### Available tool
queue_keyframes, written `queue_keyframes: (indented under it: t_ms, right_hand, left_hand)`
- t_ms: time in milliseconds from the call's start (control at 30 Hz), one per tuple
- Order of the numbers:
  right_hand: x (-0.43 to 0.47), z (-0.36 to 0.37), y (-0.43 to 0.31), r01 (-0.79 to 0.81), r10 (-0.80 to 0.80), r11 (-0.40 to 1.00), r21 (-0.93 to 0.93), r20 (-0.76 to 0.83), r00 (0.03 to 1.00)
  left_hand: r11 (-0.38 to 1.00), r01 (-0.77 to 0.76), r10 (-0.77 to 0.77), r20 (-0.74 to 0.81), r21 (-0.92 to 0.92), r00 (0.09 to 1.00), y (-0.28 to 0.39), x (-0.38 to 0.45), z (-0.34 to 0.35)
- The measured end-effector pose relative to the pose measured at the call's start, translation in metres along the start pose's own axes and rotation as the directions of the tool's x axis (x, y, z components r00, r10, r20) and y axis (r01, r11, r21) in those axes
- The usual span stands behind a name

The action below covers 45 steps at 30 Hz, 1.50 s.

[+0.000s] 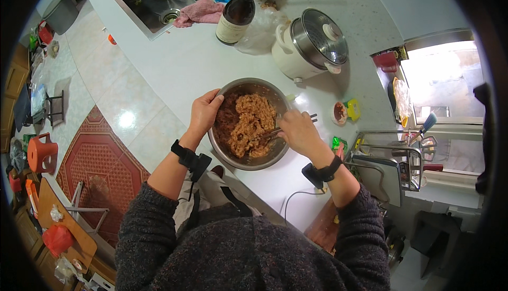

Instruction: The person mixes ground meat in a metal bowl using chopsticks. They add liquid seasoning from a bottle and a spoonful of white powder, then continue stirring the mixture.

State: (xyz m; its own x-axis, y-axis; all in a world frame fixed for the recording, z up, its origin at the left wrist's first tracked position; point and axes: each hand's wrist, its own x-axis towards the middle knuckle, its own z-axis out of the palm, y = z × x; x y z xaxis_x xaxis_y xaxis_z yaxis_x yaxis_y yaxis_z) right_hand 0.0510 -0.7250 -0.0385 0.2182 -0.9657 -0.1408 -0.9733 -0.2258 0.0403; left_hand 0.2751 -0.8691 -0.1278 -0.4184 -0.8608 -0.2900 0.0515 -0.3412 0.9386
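A round steel mixing bowl point(250, 167) stands on the white counter, close to its front edge. In it lies a brownish, minced-meat-like mixture point(252, 126), lumpy in the middle and darker along the left wall. My left hand point(205, 110) grips the bowl's left rim, thumb on the inner side. My right hand point(297, 132) is shut around dark chopsticks point(272, 132) over the right rim. Their lower ends reach into the mixture, and their upper ends stick out behind the fingers. The tips are buried in the mixture.
Behind the bowl stand a brown pump bottle point(237, 17) and a cream electric pot point(295, 48) with a glass lid. A steel sink point(151, 1) with a pink cloth point(200, 12) lies far left. Right are a small open tub point(339, 113), a metal rack point(412, 164) and a wooden board point(323, 225).
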Motion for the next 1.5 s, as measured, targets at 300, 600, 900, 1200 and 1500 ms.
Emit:
queue_keyframes:
  t_ms: [300,600,900,1200,1500]
  right_hand:
    - [-0.022,-0.023,-0.022,0.009,-0.02,0.997,0.082,0.134,0.991]
    - [0.029,-0.038,-0.032,0.102,-0.102,0.994,-0.026,0.014,0.995]
    - [-0.001,-0.031,-0.046,-0.153,0.058,0.967,0.204,0.41,0.91]
    - [-0.003,-0.022,-0.038,-0.429,0.362,0.902,0.04,0.469,0.806]
    - [-0.004,-0.019,-0.035,-0.492,0.466,0.867,0.08,0.22,0.857]
  left_hand:
    - [0.998,-0.032,0.033,-0.016,0.05,0.999,-0.008,0.004,-0.001]
    - [0.998,-0.028,0.029,-0.028,0.052,0.999,-0.012,0.007,-0.002]
    - [0.994,-0.023,0.029,-0.055,0.109,0.998,-0.003,0.002,0.0]
    - [0.991,-0.026,0.033,-0.047,0.131,0.998,-0.005,0.004,0.0]
    - [0.991,-0.012,0.017,-0.037,0.134,0.999,-0.002,0.002,-0.001]
